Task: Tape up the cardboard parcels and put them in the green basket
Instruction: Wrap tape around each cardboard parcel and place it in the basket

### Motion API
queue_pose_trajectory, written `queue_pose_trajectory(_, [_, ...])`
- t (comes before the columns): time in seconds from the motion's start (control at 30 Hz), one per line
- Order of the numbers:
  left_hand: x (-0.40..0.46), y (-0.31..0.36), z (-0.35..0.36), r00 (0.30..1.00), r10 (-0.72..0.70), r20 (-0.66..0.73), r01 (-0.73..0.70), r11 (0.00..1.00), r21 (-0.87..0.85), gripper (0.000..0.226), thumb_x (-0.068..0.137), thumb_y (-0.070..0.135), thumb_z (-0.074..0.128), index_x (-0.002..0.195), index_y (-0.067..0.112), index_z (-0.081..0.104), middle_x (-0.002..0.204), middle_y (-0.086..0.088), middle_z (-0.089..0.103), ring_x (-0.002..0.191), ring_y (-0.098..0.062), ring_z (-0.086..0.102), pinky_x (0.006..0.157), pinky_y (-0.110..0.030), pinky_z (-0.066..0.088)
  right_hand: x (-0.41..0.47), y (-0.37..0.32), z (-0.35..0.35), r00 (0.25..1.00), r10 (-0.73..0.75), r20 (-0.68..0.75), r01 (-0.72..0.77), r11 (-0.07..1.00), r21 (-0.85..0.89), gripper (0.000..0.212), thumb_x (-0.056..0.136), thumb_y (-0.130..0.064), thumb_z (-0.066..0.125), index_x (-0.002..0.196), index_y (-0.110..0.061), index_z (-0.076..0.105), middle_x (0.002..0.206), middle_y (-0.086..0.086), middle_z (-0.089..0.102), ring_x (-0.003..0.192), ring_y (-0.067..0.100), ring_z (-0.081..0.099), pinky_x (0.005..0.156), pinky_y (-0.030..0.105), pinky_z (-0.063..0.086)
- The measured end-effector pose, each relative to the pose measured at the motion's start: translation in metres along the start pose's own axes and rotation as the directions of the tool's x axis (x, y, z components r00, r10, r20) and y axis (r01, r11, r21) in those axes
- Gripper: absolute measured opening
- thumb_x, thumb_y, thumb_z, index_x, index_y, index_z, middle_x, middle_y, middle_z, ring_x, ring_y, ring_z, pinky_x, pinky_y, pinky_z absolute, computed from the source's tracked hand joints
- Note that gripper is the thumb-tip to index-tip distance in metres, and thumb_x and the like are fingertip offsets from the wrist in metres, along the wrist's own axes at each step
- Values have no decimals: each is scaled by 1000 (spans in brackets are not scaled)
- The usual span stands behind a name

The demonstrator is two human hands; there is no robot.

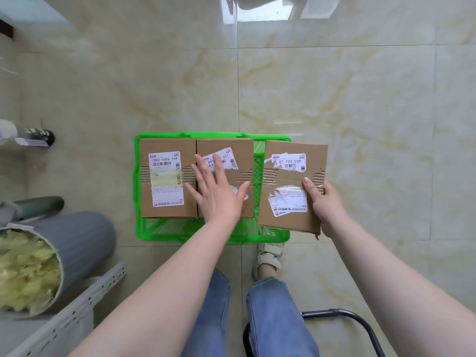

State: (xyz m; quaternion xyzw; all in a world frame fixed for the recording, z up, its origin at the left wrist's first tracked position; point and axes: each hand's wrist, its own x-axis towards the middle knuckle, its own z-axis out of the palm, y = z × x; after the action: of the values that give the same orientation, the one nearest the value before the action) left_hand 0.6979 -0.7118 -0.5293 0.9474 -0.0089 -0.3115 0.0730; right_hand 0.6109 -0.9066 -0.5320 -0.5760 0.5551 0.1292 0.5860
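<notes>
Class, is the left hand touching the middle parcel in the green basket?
Touching. The head view shows the left hand lying flat, fingers spread, on the middle parcel.

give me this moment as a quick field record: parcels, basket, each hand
basket: green basket on the tiled floor
parcels in basket: two, the left parcel and the middle parcel, side by side
third parcel: right parcel held over the basket's right edge, tilted
left hand: left hand flat, fingers spread, pressing on the middle parcel
right hand: right hand grips the right parcel's right edge, thumb on top
labels: white shipping labels on all three, partly torn
nearby: grey bin at left
</notes>
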Motion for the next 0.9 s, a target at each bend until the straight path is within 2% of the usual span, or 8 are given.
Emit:
queue_pose_trajectory(0.2, [16,-14,15,994,-104,-27,103,994,-20,111,84,74,47,152,24,-26,159,-13,-32,149,-30,-23,114,-67,0,27,4,21,995,-77,57,80,996,-38,23,94,-34,63,115,-25,62,108,-5,72,96,14,68,87,36,55])
queue_pose_trajectory(0.4, [22,-21,17,993,-119,-18,118,992,-42,121,76,83,46,151,23,-27,158,-14,-33,148,-31,-26,111,-71,-2,28,7,30,992,-106,75,111,992,-65,30,93,-33,64,121,-25,59,108,-8,70,98,13,67,96,44,52])
queue_pose_trajectory(0.63, [24,-21,19,992,-127,-9,127,992,-15,131,69,87,49,150,22,-31,157,-15,-34,147,-32,-27,111,-71,0,24,13,34,987,-161,18,162,971,-177,76,89,-43,67,151,-20,30,144,0,51,129,16,50,111,41,38])
queue_pose_trajectory(0.77, [20,-17,16,992,-124,-35,122,992,-41,130,71,82,55,152,22,-26,158,-14,-33,148,-30,-24,112,-70,2,23,15,33,989,-147,4,144,968,-205,94,71,-39,85,148,-24,33,140,-2,53,127,15,52,110,41,39])
queue_pose_trajectory(0.9, [18,-10,16,995,-87,-48,85,996,-38,126,73,80,55,153,23,-25,158,-12,-34,150,-29,-21,112,-72,5,26,14,34,982,-179,-56,161,959,-235,99,64,-35,90,146,-22,35,140,3,49,128,18,50,109,43,39])
